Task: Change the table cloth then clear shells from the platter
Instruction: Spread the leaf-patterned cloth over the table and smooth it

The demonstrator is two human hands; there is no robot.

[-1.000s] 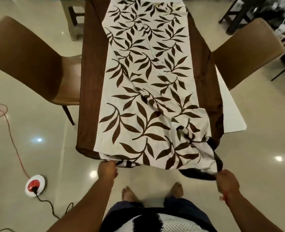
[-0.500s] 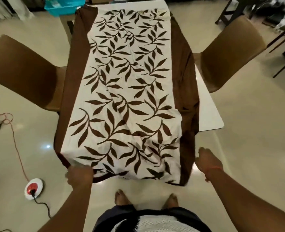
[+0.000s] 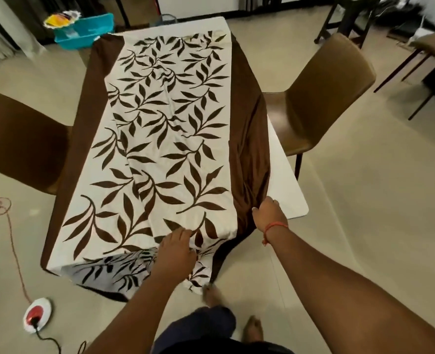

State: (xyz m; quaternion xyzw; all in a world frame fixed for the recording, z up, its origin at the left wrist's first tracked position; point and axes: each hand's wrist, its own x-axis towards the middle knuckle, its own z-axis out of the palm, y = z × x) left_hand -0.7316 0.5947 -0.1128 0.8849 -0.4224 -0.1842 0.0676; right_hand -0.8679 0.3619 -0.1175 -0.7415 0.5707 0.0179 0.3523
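A table cloth (image 3: 165, 139), cream with brown leaves and plain brown side bands, lies lengthwise over a white table (image 3: 288, 190). The table's right strip and near right corner stay bare. My left hand (image 3: 176, 251) rests flat on the cloth at the near edge, fingers spread, where the cloth folds over and hangs down. My right hand (image 3: 269, 214) pinches the bunched brown band at the near right. No platter or shells are in view.
Brown chairs stand at the left (image 3: 19, 141) and right (image 3: 321, 98) of the table. A teal tub (image 3: 83, 30) sits beyond the far left corner. A red-and-white socket (image 3: 36, 311) with its cord lies on the floor at near left. My bare feet stand close to the table.
My left hand let go of the near left corner and moved right onto the cloth's near edge. My right hand reached in and took hold of the brown band. The view shifted left.
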